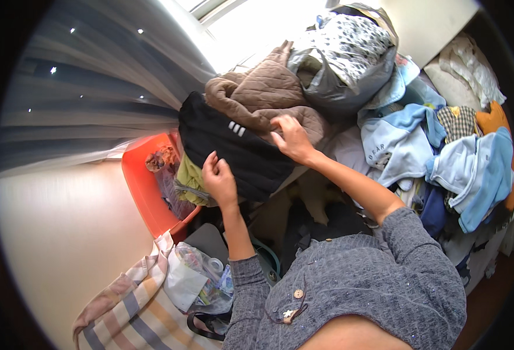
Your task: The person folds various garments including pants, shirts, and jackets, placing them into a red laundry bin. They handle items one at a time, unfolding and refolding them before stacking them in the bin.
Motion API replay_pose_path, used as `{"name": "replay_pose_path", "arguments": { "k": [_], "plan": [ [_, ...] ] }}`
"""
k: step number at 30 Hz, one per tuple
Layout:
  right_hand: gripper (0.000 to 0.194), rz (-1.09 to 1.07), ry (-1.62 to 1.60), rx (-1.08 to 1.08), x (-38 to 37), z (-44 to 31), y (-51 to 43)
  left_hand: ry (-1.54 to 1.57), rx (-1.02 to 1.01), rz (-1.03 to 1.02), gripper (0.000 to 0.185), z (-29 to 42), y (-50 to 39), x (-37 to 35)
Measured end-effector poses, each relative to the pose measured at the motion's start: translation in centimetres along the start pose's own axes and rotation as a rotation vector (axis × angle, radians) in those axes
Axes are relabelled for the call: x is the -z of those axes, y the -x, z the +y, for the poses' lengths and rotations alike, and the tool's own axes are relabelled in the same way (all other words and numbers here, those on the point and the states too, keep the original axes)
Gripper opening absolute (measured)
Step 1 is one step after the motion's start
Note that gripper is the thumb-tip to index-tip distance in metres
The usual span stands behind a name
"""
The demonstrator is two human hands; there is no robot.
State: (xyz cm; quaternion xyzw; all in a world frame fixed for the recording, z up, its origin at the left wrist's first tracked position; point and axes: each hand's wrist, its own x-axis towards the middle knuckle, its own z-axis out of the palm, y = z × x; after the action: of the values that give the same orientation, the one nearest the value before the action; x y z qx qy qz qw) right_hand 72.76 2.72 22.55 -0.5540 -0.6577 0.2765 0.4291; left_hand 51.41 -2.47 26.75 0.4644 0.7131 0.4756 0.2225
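In front of me lies a black garment with three short white stripes, spread fairly flat. My left hand is over its left edge, fingers loosely curled and nothing visible in them. My right hand hovers at the garment's right side, thumb and fingers apart, close to a brown quilted garment. The quilted piece is bunched behind the black one and partly overlaps it. Yellow-green cloth shows beside my left hand. Whether either hand touches the fabric is hard to tell.
An orange plastic bin holding cloth stands left. A grey plastic bag stuffed with spotted fabric sits by the window. Light-blue and white clothes are heaped right. A clear bag of small items rests on striped fabric. Grey curtain hangs left.
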Motion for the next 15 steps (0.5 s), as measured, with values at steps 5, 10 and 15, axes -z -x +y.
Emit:
{"name": "replay_pose_path", "arguments": {
  "k": [5,10,15],
  "plan": [
    [0.074,0.101,0.396,0.095,-6.7,-1.5,-4.9,-0.506,-0.188,0.391,0.065,-2.6,-3.8,-1.8],
    [0.081,0.051,0.476,0.073,-8.7,-1.5,-4.3,-0.626,0.256,0.223,0.078,-2.5,-7.0,-0.2],
    [0.066,0.15,0.301,0.202,-7.5,-4.2,-4.2,0.19,0.297,-0.021,0.039,-9.1,-10.9,2.1]
  ]
}}
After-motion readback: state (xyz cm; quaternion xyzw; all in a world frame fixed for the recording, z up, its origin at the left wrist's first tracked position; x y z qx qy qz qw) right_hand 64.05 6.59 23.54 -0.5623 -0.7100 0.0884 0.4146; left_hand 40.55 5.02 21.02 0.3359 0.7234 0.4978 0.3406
